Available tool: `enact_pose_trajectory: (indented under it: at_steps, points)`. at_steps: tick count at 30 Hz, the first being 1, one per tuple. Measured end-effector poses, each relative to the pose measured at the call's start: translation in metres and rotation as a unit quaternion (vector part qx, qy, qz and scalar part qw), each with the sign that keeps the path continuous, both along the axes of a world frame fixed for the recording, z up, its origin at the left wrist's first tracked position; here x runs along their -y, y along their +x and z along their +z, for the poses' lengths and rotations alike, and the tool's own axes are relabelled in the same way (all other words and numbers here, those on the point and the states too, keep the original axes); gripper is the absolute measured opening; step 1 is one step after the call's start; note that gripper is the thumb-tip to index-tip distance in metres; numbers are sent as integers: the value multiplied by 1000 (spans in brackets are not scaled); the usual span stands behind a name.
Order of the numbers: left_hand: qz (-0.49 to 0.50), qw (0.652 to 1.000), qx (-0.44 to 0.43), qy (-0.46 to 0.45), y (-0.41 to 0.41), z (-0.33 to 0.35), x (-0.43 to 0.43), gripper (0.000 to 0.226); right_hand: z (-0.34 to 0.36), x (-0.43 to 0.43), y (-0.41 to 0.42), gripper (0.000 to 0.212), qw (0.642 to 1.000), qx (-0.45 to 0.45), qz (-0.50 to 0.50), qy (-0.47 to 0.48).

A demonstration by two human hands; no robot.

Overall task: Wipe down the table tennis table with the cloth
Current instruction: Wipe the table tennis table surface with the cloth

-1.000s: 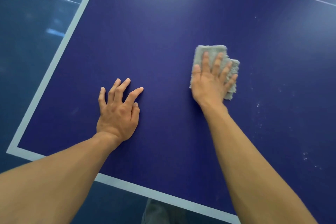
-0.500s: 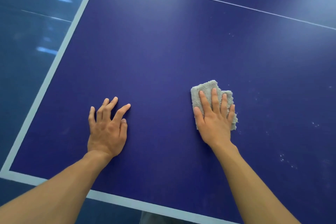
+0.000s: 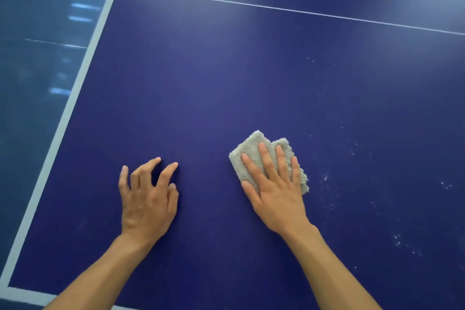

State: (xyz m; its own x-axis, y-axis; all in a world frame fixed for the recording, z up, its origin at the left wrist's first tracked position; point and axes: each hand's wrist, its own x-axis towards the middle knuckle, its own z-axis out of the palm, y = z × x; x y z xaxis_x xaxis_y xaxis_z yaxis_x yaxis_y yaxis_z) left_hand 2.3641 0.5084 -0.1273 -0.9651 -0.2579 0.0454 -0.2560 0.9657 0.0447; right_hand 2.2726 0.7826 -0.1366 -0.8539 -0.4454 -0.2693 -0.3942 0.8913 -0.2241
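Observation:
The dark blue table tennis table (image 3: pixel 226 78) fills the view, with a white border along its left and near edges. A folded grey cloth (image 3: pixel 251 151) lies flat on it, right of centre. My right hand (image 3: pixel 274 184) presses on the cloth with straight, spread fingers and covers most of it. My left hand (image 3: pixel 146 196) rests on the bare surface to the left of the cloth, its fingers arched and holding nothing.
White specks of dust (image 3: pixel 327 178) are scattered over the surface right of the cloth. A thin white centre line (image 3: pixel 276 9) crosses the far part of the table. The shiny blue floor (image 3: pixel 37 58) lies beyond the left edge.
My right hand has drawn the cloth back toward me and now angles it slightly left. My left hand has stayed in place, its fingers arching up from flat.

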Motion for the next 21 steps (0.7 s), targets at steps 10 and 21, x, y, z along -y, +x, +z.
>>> enact_pose_trajectory:
  at_steps: [10, 21]
  points:
    - [6, 996, 47, 80, -184, -10, -6, 52, -2, -5, -229, 68, 938, 35, -344, 27]
    - [-8, 996, 66, 67, -188, -14, -2, 58, 1, 17, -214, 63, 995, 8, -98, 24]
